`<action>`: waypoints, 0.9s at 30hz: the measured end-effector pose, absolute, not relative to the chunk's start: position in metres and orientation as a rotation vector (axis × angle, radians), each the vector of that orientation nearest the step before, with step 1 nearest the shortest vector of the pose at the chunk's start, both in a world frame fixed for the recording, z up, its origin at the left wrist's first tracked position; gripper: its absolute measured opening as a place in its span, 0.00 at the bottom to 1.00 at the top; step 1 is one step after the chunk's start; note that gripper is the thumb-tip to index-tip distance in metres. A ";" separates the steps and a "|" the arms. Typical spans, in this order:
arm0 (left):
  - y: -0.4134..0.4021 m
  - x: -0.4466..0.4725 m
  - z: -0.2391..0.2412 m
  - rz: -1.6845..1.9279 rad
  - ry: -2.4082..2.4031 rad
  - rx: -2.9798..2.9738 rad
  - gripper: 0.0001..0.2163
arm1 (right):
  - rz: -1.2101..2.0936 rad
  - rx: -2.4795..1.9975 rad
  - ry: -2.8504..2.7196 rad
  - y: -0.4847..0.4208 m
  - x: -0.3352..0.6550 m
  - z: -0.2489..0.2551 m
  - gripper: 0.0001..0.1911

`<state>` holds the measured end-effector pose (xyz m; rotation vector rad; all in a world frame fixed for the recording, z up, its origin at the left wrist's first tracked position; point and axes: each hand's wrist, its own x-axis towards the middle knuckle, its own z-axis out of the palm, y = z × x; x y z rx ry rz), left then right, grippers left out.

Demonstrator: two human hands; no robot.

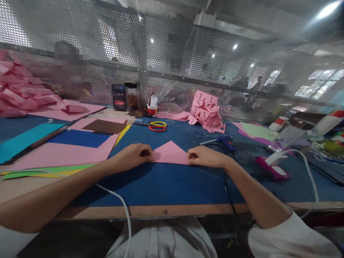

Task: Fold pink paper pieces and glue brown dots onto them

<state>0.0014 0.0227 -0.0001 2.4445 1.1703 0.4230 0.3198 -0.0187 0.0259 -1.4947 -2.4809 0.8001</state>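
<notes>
A pink paper triangle (170,153) lies on the blue table surface in front of me, its point facing away and its long edge toward me. My left hand (137,156) is closed, pinching the triangle's left corner. At the right corner, my right hand (202,156) pinches the paper between thumb and fingers. Beyond the paper lie scissors (157,126) with red and yellow handles. A blue glue gun (227,142) rests just past my right hand.
Coloured sheets (77,139) cover the table's left side, and a heap of folded pink paper (21,89) stands behind them. A stack of dotted pink pieces (205,111) is at the back. A magenta device (272,168) sits right, and a white cable (125,204) hangs over the front edge.
</notes>
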 end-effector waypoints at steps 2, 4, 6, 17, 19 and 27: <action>0.023 0.001 0.000 0.419 1.178 2.449 0.11 | 0.812 -1.496 -2.481 -0.019 0.320 0.028 0.12; 0.022 0.001 0.001 0.423 1.188 2.449 0.11 | 0.811 -1.494 -2.486 -0.020 0.321 0.029 0.11; 0.022 0.001 0.001 0.433 1.200 2.446 0.11 | 0.816 -1.497 -2.490 -0.020 0.322 0.031 0.11; 0.025 0.000 0.001 0.399 1.210 2.443 0.11 | 0.821 -1.535 -2.508 -0.019 0.330 0.032 0.12; 0.025 0.000 0.001 0.398 1.203 2.437 0.11 | 0.836 -1.546 -2.505 -0.019 0.331 0.032 0.12; 0.029 -0.005 0.003 0.370 1.223 2.446 0.11 | 0.887 -1.577 -2.520 -0.020 0.335 0.038 0.11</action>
